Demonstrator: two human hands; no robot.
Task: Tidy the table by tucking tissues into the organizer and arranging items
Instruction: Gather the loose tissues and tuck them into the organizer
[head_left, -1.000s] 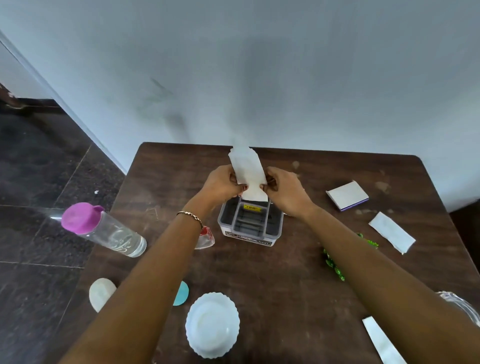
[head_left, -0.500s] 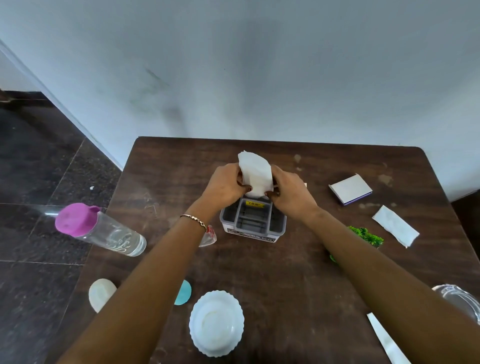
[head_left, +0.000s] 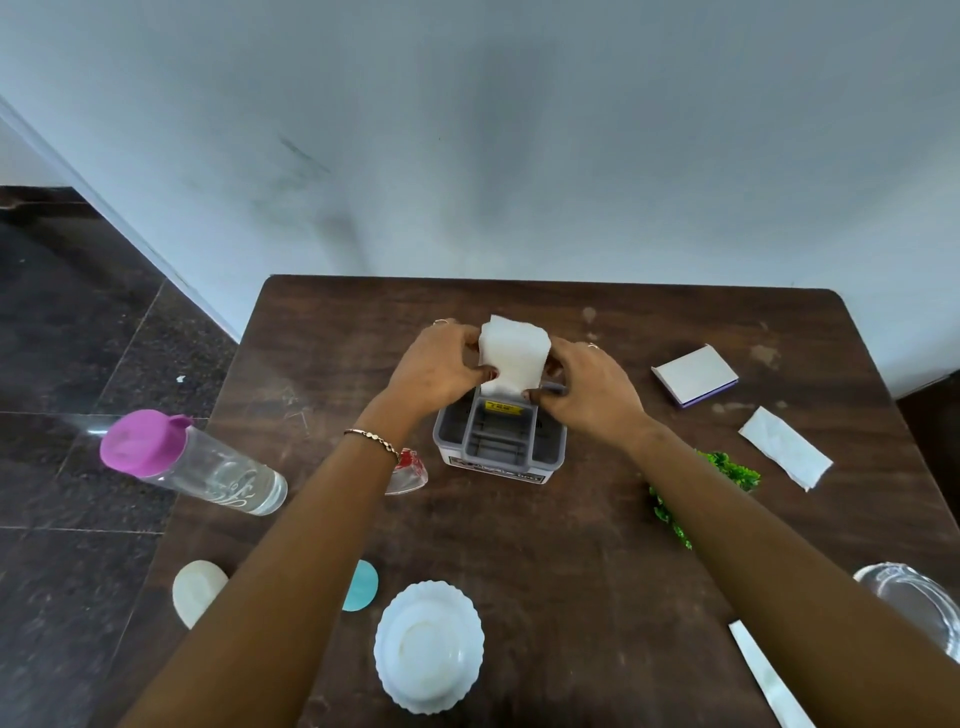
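A grey plastic organizer (head_left: 500, 441) with several compartments stands in the middle of the dark wooden table (head_left: 571, 519). A folded white tissue (head_left: 513, 356) stands upright at the organizer's far edge, its lower end at the back compartment. My left hand (head_left: 441, 366) pinches the tissue's left side and my right hand (head_left: 587, 387) pinches its right side. Another white tissue (head_left: 784, 448) lies flat at the right of the table. A third white strip (head_left: 769, 680) lies at the near right edge.
A clear bottle with a pink cap (head_left: 192, 462) lies at the left edge. A white fluted dish (head_left: 428, 644), a teal disc (head_left: 361, 584) and a cream disc (head_left: 197, 597) sit near me. A white box (head_left: 695, 373), green plastic leaves (head_left: 727, 470), a glass bowl (head_left: 909, 603) are on the right.
The tissue has been bent from a tall strip into a shorter, wider fold and lowered toward the organizer's back compartment. Both hands stayed on it.
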